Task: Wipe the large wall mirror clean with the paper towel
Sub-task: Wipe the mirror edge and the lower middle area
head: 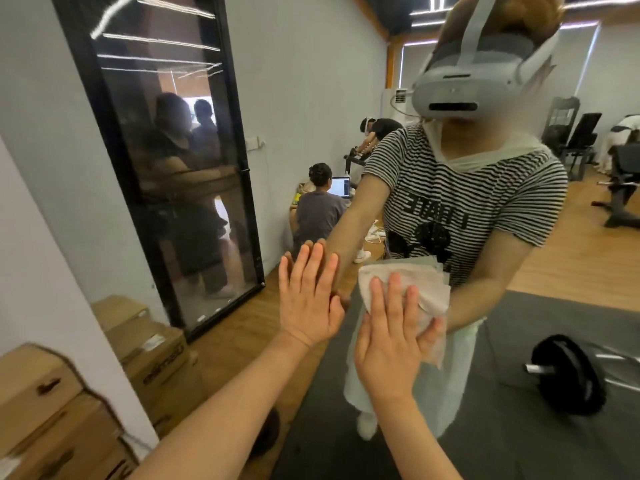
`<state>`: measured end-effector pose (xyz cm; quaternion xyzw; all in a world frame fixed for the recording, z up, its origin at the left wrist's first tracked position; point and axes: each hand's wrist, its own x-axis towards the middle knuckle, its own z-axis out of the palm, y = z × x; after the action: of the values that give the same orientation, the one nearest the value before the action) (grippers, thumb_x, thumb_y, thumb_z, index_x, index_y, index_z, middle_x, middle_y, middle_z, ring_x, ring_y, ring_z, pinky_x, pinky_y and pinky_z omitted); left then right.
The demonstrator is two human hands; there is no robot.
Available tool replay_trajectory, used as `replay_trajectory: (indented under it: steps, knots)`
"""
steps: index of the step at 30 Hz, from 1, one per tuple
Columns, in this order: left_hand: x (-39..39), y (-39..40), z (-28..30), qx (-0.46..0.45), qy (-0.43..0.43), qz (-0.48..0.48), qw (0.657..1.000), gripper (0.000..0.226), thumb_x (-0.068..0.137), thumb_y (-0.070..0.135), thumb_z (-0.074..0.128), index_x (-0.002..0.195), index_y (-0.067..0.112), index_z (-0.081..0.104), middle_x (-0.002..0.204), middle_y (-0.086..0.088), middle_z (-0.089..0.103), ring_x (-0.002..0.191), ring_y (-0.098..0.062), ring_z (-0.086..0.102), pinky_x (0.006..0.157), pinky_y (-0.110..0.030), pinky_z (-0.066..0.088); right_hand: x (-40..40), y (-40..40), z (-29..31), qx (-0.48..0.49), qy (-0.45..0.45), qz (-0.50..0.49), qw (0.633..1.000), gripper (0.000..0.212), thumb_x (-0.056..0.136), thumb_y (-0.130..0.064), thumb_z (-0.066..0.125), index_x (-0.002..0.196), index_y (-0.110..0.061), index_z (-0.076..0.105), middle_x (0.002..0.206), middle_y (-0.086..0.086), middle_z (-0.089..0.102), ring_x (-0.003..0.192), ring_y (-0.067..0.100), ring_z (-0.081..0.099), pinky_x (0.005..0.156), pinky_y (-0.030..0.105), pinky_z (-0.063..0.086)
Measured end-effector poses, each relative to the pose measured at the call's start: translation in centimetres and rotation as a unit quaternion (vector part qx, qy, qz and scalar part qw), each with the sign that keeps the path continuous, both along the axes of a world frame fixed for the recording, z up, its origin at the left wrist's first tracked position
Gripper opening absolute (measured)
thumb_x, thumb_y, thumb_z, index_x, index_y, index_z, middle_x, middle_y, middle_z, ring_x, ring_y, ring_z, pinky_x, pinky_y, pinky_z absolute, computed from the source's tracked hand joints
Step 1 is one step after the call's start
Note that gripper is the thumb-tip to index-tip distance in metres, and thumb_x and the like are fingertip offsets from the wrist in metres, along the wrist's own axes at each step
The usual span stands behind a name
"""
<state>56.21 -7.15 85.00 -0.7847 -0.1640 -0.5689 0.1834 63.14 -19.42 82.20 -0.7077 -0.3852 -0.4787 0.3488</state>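
Wiping stage: mid-job by the look of it, towel flat on the glass, w/ most of the pane yet to cover, judging only from where the hands sit
Wall mirror (519, 323): fills most of the view, hands meet own reflections at the glass; rigid, smooth, prob slippery under a dry palm, breakable so firm but even pressure, no leaning
Paper towel (408, 289): folded into a pad, pinned against the mirror centre-right, lower half; thin, soft, light, prob tears or bunches if dragged by one corner
Right hand (391, 344): fingers straight and spread over the towel, thumb out along its right edge, pressing not pinching
Left hand (308, 299): flat, fingers straight and together, palm on bare glass just beside the towel, holding nothing
Where to hold: best kept under the whole palm, centre of the pad, edges tucked
Risk: left palm likely leaving prints to redo
Also reflected: cardboard boxes (152, 344), barbell plate (568, 375)
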Motion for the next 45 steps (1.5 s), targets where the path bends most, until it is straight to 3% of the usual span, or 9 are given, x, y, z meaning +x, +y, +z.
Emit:
replay_trajectory:
  steps: [9, 16, 21, 25, 32, 34, 37, 41, 45]
  knots:
    - [-0.2, -0.1, -0.1, -0.008, 0.013, 0.007, 1.000, 0.061, 0.099, 0.038, 0.014, 0.156, 0.020, 0.001, 0.163, 0.002, -0.008, 0.150, -0.018, -0.001, 0.121, -0.044, -0.001, -0.2, -0.7, 0.2, -0.011, 0.009, 0.021, 1.000, 0.076, 0.089, -0.023, 0.039, 0.156, -0.027, 0.002, 0.162, -0.009, -0.008, 0.150, 0.014, -0.004, 0.116, 0.049, -0.006]
    - [-0.8, -0.4, 0.5, -0.018, 0.040, -0.011, 0.999, 0.077, 0.089, 0.032, 0.033, 0.156, 0.019, -0.003, 0.163, -0.001, -0.011, 0.150, -0.019, -0.005, 0.119, -0.048, 0.002, -0.3, -0.5, 0.0, -0.022, 0.023, -0.023, 0.999, 0.072, 0.093, -0.025, 0.035, 0.155, -0.030, 0.000, 0.162, -0.011, -0.008, 0.150, 0.014, -0.003, 0.117, 0.049, -0.007]
    - [-5.0, -0.4, 1.2, -0.020, 0.128, -0.051, 0.990, 0.071, 0.084, 0.029, 0.040, 0.152, 0.020, 0.019, 0.156, -0.010, 0.020, 0.146, -0.026, 0.018, 0.116, -0.053, 0.005, -1.1, -0.1, 0.4, -0.020, 0.028, -0.069, 0.997, 0.069, 0.095, -0.025, 0.035, 0.156, -0.029, 0.002, 0.163, -0.008, -0.006, 0.149, 0.014, -0.005, 0.118, 0.046, -0.008]
    - [-10.7, 5.2, 0.7, -0.035, 0.134, -0.039, 0.990, 0.065, 0.083, 0.028, 0.040, 0.146, 0.019, 0.030, 0.151, -0.012, 0.026, 0.140, -0.031, 0.024, 0.113, -0.055, 0.011, -2.2, 0.7, 1.0, 0.014, 0.059, -0.090, 0.994, 0.057, 0.093, -0.023, 0.037, 0.148, -0.013, 0.026, 0.153, 0.015, 0.031, 0.148, 0.023, 0.004, 0.116, 0.044, -0.007]
    - [-17.5, 16.5, 0.3, -0.029, 0.135, -0.014, 0.990, 0.064, 0.085, 0.031, 0.037, 0.145, 0.010, 0.029, 0.150, -0.017, 0.026, 0.149, -0.021, 0.000, 0.118, -0.048, -0.004, -3.1, 0.4, 1.7, -0.020, 0.050, -0.143, 0.988, 0.057, 0.092, -0.024, 0.035, 0.146, -0.006, 0.027, 0.150, 0.024, 0.035, 0.140, 0.033, 0.018, 0.113, 0.050, 0.005]
    - [-17.7, 18.3, 0.6, -0.047, 0.117, -0.006, 0.992, 0.063, 0.086, 0.031, 0.037, 0.145, 0.008, 0.031, 0.151, -0.018, 0.026, 0.148, -0.027, 0.007, 0.118, -0.045, -0.009, -3.1, 0.0, 1.8, -0.032, 0.046, -0.155, 0.986, 0.056, 0.093, -0.024, 0.035, 0.146, -0.007, 0.027, 0.150, 0.023, 0.036, 0.140, 0.032, 0.019, 0.111, 0.051, 0.009]
    - [-17.1, 19.5, 0.2, -0.052, 0.097, -0.008, 0.994, 0.063, 0.090, 0.032, 0.034, 0.147, 0.006, 0.028, 0.155, -0.018, 0.022, 0.150, -0.022, -0.003, 0.118, -0.048, -0.009, -2.7, -0.6, 1.8, -0.054, 0.045, -0.165, 0.984, 0.055, 0.095, -0.025, 0.034, 0.147, -0.010, 0.026, 0.152, 0.019, 0.033, 0.143, 0.026, 0.014, 0.115, 0.046, 0.002]
    - [-15.8, 20.3, -0.7, 0.001, 0.048, -0.016, 0.999, 0.069, 0.091, 0.030, 0.030, 0.155, 0.014, 0.010, 0.163, -0.004, -0.005, 0.150, -0.021, -0.006, 0.118, -0.049, -0.011, -2.0, -0.4, 1.5, -0.032, 0.069, -0.136, 0.988, 0.056, 0.096, -0.025, 0.032, 0.150, -0.014, 0.021, 0.154, 0.019, 0.026, 0.149, 0.009, -0.008, 0.116, 0.037, -0.012]
    - [-15.4, 21.1, -1.4, 0.029, 0.018, -0.025, 0.999, 0.071, 0.091, 0.030, 0.029, 0.156, 0.019, 0.002, 0.163, -0.002, -0.008, 0.150, -0.022, -0.005, 0.119, -0.052, -0.008, -2.7, 2.6, 0.8, 0.056, 0.115, -0.105, 0.986, 0.061, 0.096, -0.031, 0.033, 0.150, -0.009, 0.016, 0.156, 0.021, 0.015, 0.148, 0.026, -0.002, 0.115, 0.045, -0.012]
